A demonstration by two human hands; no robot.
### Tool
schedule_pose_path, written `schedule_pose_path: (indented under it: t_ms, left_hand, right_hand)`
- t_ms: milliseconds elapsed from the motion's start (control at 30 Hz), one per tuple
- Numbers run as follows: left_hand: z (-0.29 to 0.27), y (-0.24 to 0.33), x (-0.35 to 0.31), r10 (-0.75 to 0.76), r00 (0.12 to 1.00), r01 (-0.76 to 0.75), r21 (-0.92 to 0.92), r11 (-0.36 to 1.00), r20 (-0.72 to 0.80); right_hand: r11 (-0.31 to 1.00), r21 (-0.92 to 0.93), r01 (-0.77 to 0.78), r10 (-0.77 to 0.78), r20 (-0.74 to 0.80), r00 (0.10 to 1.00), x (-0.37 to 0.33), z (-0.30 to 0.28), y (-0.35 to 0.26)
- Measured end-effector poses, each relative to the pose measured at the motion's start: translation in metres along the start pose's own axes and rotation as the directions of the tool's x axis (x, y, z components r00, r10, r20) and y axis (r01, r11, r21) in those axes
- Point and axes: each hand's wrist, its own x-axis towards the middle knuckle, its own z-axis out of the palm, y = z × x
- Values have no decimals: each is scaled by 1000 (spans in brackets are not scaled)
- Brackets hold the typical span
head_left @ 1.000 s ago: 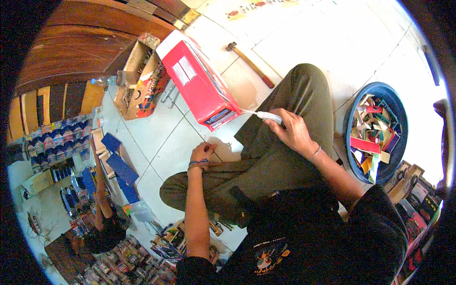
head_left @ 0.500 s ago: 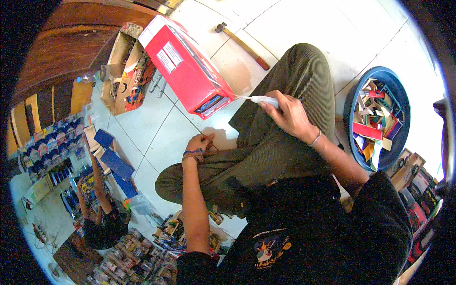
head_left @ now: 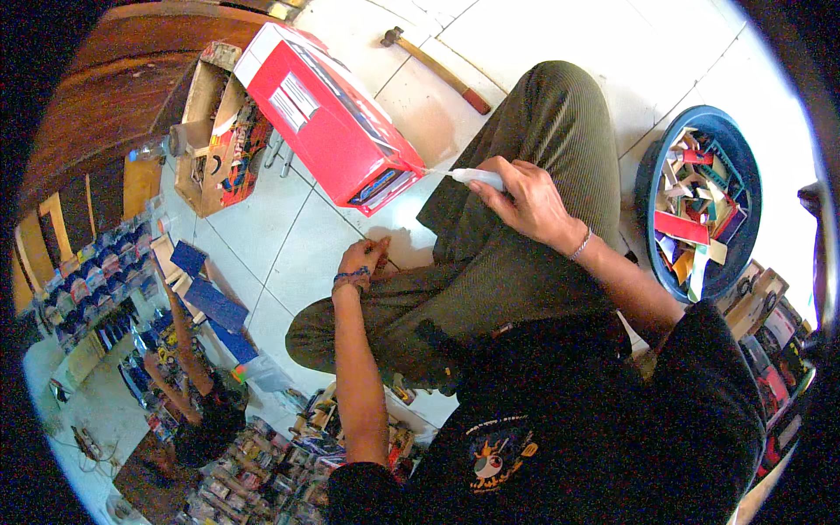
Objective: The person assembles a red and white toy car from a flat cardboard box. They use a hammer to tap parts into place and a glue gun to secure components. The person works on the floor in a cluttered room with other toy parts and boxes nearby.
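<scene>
My right hand (head_left: 529, 203) is closed around a small white squeeze bottle (head_left: 479, 178). Its thin nozzle points left, at the near right corner of a long red-and-white box-shaped body (head_left: 324, 122). This body lies slantwise on the floor, with a dark blue printed patch on its near end. My left hand (head_left: 363, 262) hangs in front of my folded leg, below the near end of the red body and apart from it. The left fingers are curled together; whether anything is in them is hidden.
A hammer (head_left: 437, 72) lies on the tiles behind the red body. At right stands a blue tub (head_left: 651, 206) of coloured offcuts. A wooden box (head_left: 207, 144) of tools, blue panels (head_left: 214, 304) and many small packaged goods are at left. Another person (head_left: 210, 411) works at lower left.
The view has shifted slightly, so the red body and hammer sit farther left. My right hand keeps the bottle at the same corner; the left hand barely moves.
</scene>
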Motion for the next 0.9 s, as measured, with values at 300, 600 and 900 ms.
schedule_pose_path:
  t_ms: [300, 600, 900]
  left_hand:
    - [3, -2, 4, 16, 999, -15, 18, 1000, -30]
    - [-1, 9, -1, -26, 999, 25, -51, 998, -26]
    - [2, -1, 8, -39, 999, 39, -1, 999, -3]
  right_hand:
    - [1000, -4, 13, -13, 14, 1000, 3, 0, 1]
    - [999, 14, 38, -39, 27, 999, 3, -2, 2]
    - [999, 3, 50, -50, 44, 998, 3, -2, 2]
